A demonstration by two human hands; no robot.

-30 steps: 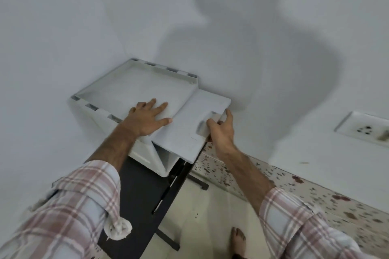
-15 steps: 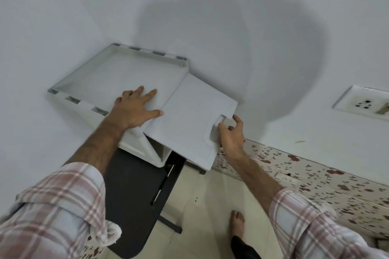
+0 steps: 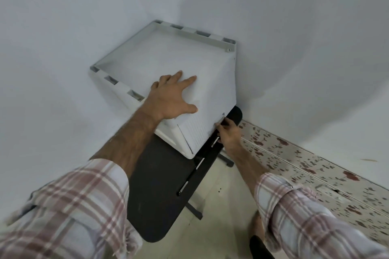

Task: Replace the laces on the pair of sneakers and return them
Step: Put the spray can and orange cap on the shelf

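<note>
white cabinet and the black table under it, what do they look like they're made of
White cabinet: likely moulded plastic, matte, judging by the slotted rim and the ribbed door at the right hand. The left hand rests flat on its top.
Black table: matte dark top with rounded corners, perhaps laminated board; its legs look like metal, though that is uncertain.

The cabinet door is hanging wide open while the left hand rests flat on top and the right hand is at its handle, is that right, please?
Not quite: in the head view the cabinet door is shut. The left hand rests flat on top; the right hand is at its handle.
</note>
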